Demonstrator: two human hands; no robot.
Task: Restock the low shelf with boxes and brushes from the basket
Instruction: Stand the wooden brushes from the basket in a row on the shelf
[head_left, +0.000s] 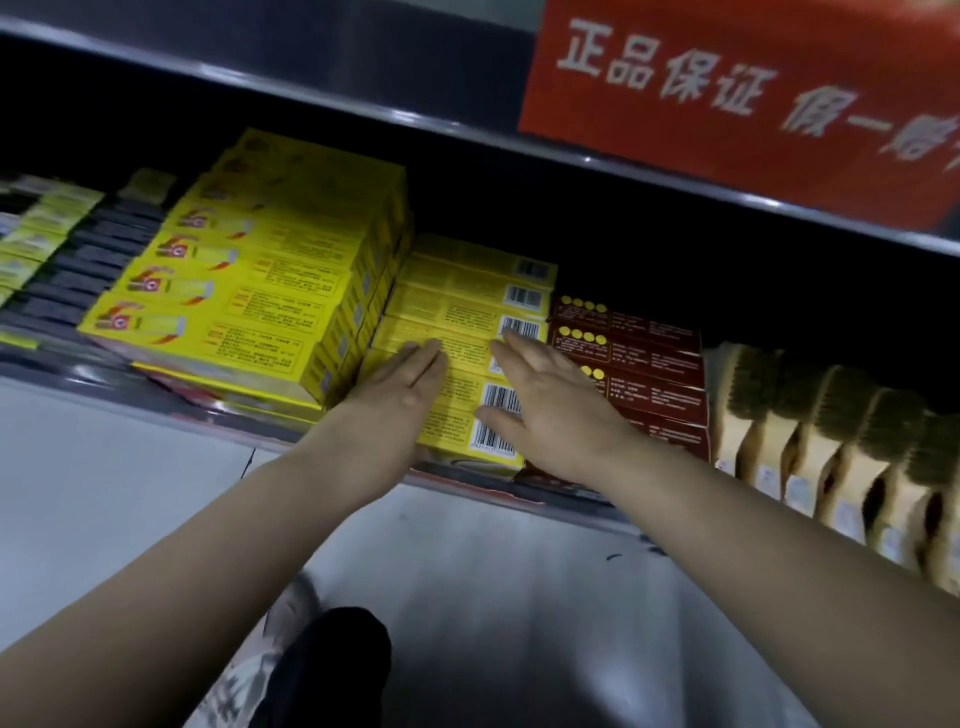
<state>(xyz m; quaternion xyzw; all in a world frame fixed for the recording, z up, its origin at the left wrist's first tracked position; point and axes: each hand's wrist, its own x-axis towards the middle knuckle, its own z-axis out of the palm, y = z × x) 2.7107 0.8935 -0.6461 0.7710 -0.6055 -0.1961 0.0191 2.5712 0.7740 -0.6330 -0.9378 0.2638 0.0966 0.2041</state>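
The left hand (400, 387) and right hand (550, 410) are lying flat and open on the yellow boxes (462, 332), mid-frame, gripping nothing. A hard push might be knocking the red boxes (649, 364) crooked.

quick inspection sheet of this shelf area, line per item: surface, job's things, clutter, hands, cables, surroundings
surface: low shelf, dark, almost fully stocked along its front edge
job's things: low row of yellow boxes lying flat, barcodes up; taller yellow stack to their left; dark red boxes to their right; wooden brushes standing in a row at far right; basket not in view
clutter: nothing seen
hands: left hand and right hand both open, palms flat on the low yellow boxes, holding nothing
cables: nothing seen
surroundings: red sign with white characters on the shelf above; grey floor below; dark packs at far left
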